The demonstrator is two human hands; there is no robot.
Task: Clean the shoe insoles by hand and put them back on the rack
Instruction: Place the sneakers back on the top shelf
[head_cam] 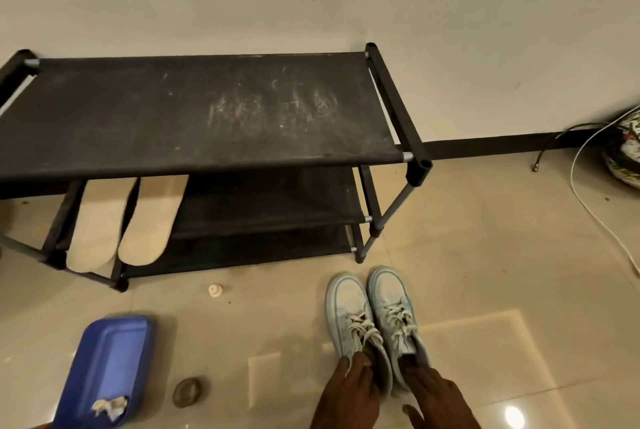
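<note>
— Pale blue canvas, that pair of sneakers [375, 323]?

— Yes, laced, side by side on the tiled floor [485, 255], toes pointing away from the person. The left hand [349, 390] holds the heel end of the left shoe, thumb on the outer side and fingers curled over the collar into the opening. The right hand [436, 394] is at the heel of the right shoe, fingers bent down into its opening, thumb spread out below.

— And the insoles?

— Two cream insoles [128, 221] lie well away from the hands, up and to the left, side by side on a lower shelf of the black shoe rack [207, 110], their rounded ends sticking out past the front rail. The fabric top shelf above them is scuffed with white marks.

— Anything nearer the hands?

— Left of the left hand, a small dark round object [187, 391] sits on the floor; further left is a blue tray [107, 363] with a crumpled scrap [109, 406] in its near corner. A little white cap [214, 289] lies ahead, close to the rack's foot. Far right of the right hand, a white cable [595, 210] trails across the tiles.
</note>
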